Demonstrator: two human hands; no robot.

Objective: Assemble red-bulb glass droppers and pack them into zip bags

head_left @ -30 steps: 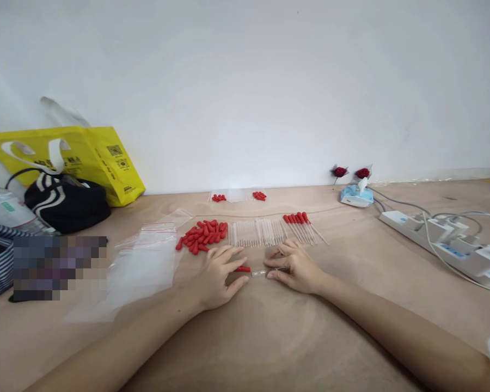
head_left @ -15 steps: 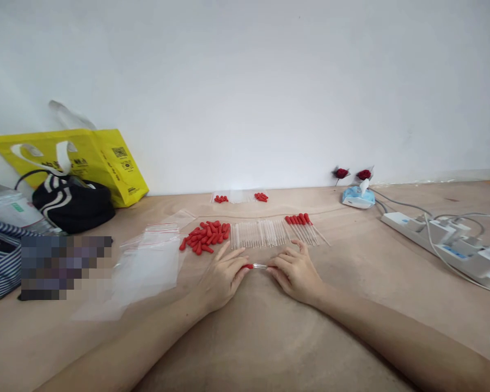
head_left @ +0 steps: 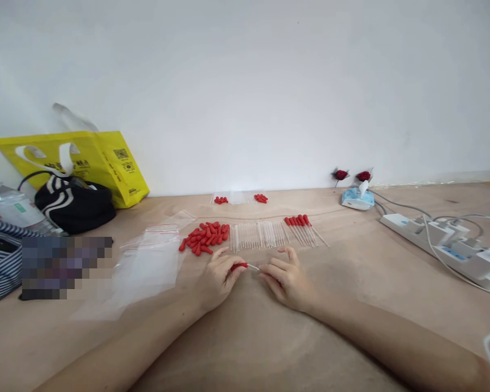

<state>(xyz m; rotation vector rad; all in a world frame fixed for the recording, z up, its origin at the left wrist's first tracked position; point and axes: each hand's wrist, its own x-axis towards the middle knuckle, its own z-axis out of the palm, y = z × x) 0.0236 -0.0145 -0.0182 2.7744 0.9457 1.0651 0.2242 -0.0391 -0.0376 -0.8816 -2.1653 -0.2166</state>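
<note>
Between thumb and fingers, my left hand (head_left: 220,277) pinches a red rubber bulb (head_left: 239,265). My right hand (head_left: 288,277) grips the far end of a thin clear dropper tube (head_left: 252,267), whose other end meets the bulb's mouth. How far the tube sits inside the bulb cannot be made out. Just beyond my left hand lies a pile of loose red bulbs (head_left: 204,237). A row of clear tubes (head_left: 257,235) is laid side by side past both hands. Several droppers with red bulbs fitted (head_left: 304,228) lie at the right end of that row.
Clear zip bags (head_left: 151,267) lie left of the pile. More red bulbs (head_left: 261,198) rest in bags by the wall. A yellow bag (head_left: 122,169), a black pouch (head_left: 77,204) and a bottle (head_left: 12,204) stand left. Tissues (head_left: 357,198) and a power strip (head_left: 436,239) sit right.
The bulb and tube have shifted slightly left, and more of the red bulb shows in my left fingers. My right hand has moved a little left and down, still holding the tube.
</note>
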